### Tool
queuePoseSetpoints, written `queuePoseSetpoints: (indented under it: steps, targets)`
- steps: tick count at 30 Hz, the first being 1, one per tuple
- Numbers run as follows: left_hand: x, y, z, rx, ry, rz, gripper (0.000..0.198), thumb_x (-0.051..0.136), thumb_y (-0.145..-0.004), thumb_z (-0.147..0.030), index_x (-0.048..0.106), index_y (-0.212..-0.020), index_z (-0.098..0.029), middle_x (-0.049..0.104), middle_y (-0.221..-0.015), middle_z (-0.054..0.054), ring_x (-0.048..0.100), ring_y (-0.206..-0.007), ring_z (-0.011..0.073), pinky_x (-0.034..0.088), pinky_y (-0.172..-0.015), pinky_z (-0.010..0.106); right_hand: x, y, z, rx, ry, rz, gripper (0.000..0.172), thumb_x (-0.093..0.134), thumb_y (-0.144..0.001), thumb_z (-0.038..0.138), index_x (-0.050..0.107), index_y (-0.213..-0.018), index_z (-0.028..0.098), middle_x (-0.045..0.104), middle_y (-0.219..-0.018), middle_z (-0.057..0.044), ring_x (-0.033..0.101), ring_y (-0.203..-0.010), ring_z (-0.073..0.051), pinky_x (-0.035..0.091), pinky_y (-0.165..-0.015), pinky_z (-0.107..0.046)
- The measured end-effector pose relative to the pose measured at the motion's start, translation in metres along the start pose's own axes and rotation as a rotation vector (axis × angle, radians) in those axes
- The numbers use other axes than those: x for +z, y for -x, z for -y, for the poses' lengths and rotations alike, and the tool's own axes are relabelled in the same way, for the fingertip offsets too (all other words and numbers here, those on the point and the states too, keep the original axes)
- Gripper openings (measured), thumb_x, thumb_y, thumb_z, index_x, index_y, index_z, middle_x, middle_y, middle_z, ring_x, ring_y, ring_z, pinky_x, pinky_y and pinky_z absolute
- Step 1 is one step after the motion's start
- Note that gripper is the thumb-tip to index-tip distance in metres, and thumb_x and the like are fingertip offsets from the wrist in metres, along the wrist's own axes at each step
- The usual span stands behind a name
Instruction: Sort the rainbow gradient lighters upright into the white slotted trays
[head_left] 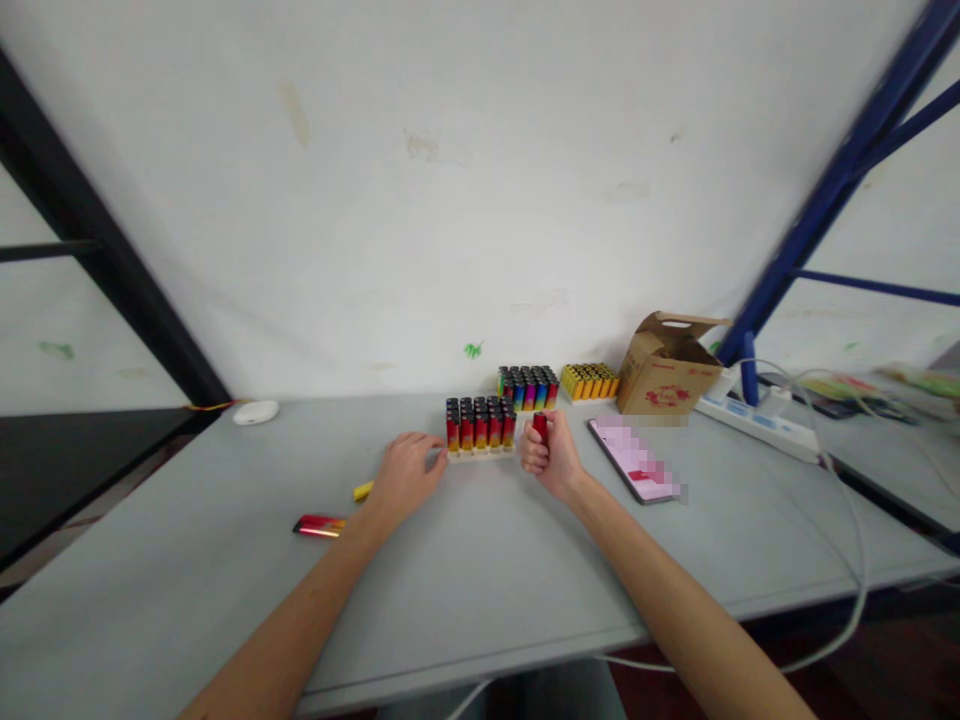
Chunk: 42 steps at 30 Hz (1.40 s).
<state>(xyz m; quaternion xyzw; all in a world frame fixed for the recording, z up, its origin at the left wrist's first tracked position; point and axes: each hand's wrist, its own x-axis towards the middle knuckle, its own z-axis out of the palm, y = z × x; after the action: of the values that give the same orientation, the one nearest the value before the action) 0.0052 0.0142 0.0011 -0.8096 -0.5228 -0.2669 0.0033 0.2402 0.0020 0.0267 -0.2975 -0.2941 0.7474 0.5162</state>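
My right hand (pixel 551 458) is closed around a red lighter (pixel 540 426), held upright just right of a rack of red and yellow lighters (pixel 481 428). My left hand (pixel 409 468) is at the left end of that rack, its fingertips near the rack's edge; whether it holds anything is hidden. Partly covered by my left forearm, a red lighter (pixel 319 526) lies flat on the table, and a yellow object (pixel 363 491) pokes out beside my left wrist.
Behind stand multicolored lighters (pixel 529 389) and a block of yellow ones (pixel 590 382). An open cardboard box (pixel 667 370), a phone (pixel 634 460) and a white power strip (pixel 761 425) are at the right. A white case (pixel 256 412) lies far left.
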Motion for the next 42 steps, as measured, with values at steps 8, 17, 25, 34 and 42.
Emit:
queuePoseSetpoints:
  steps: [8, 17, 25, 34, 42]
  targets:
    - [0.003, 0.0, 0.002, 0.001, -0.008, -0.012, 0.026, 0.045, -0.086, -0.028, 0.069, -0.09, -0.018, 0.072, -0.095, 0.01, 0.063, -0.095, 0.0274, 0.048, -0.09, 0.044, 0.001, -0.001, -0.004, 0.002, 0.046, -0.04, 0.043, 0.044, -0.081, 0.052, 0.031, -0.052, 0.023, 0.019, -0.039, 0.011, 0.009, -0.034, -0.006, 0.012, -0.032, -0.019]
    - [0.004, 0.001, 0.003, -0.004, -0.011, 0.0, 0.027, 0.045, -0.087, -0.028, 0.069, -0.091, -0.017, 0.072, -0.097, 0.01, 0.063, -0.096, 0.0277, 0.047, -0.091, 0.044, 0.005, 0.0, -0.002, 0.002, 0.018, -0.123, 0.038, 0.037, -0.084, 0.043, 0.031, -0.053, 0.023, 0.019, -0.038, 0.01, 0.009, -0.033, -0.007, 0.01, -0.032, -0.02]
    - [0.003, 0.001, 0.002, -0.013, 0.0, -0.009, 0.025, 0.045, -0.086, -0.029, 0.068, -0.089, -0.019, 0.072, -0.096, 0.009, 0.063, -0.095, 0.0266, 0.047, -0.091, 0.042, 0.002, -0.001, -0.004, 0.015, 0.013, -0.086, 0.037, 0.04, -0.081, 0.046, 0.034, -0.053, 0.023, 0.02, -0.038, 0.011, 0.009, -0.035, -0.006, 0.01, -0.033, -0.02]
    - [0.005, 0.001, 0.002, -0.016, -0.012, 0.002, 0.026, 0.046, -0.086, -0.029, 0.069, -0.089, -0.019, 0.072, -0.095, 0.009, 0.063, -0.095, 0.0261, 0.047, -0.091, 0.042, 0.002, -0.002, -0.005, -0.018, 0.066, -0.045, 0.045, 0.046, -0.08, 0.056, 0.037, -0.054, 0.021, 0.021, -0.04, 0.011, 0.013, -0.034, -0.006, 0.014, -0.034, -0.019]
    - [0.01, 0.003, 0.006, 0.031, -0.009, 0.026, 0.031, 0.045, -0.087, -0.033, 0.072, -0.089, -0.018, 0.07, -0.1, 0.012, 0.061, -0.096, 0.0272, 0.047, -0.093, 0.045, 0.008, 0.003, -0.006, -0.019, 0.057, 0.033, 0.044, 0.045, -0.079, 0.06, 0.049, -0.064, 0.02, 0.032, -0.046, 0.008, 0.023, -0.038, -0.007, 0.019, -0.037, -0.019]
